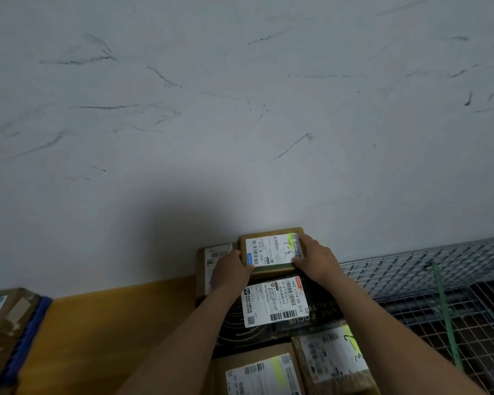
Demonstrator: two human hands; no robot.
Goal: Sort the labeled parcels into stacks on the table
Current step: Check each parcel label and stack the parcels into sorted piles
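From the head view, we hold a small brown parcel (271, 250) between both hands, close to the scuffed wall (240, 109). Our left grip (231, 270) is curled round its near left corner, thumb on the white label. Our right grip (315, 259) clasps the right edge, fingers bent over the top. We cannot tell whether the parcel rests on anything. Just in front of it lies a black parcel (274, 305) with a large label. A brown box (216, 258) stands partly hidden behind our left grip. Nearer us lie a flat carton (261, 374) and a taped parcel (334, 357) side by side. The orange tabletop (111, 323) stretches left to another box (0, 312). A wire cage (439, 280) stands to the right.
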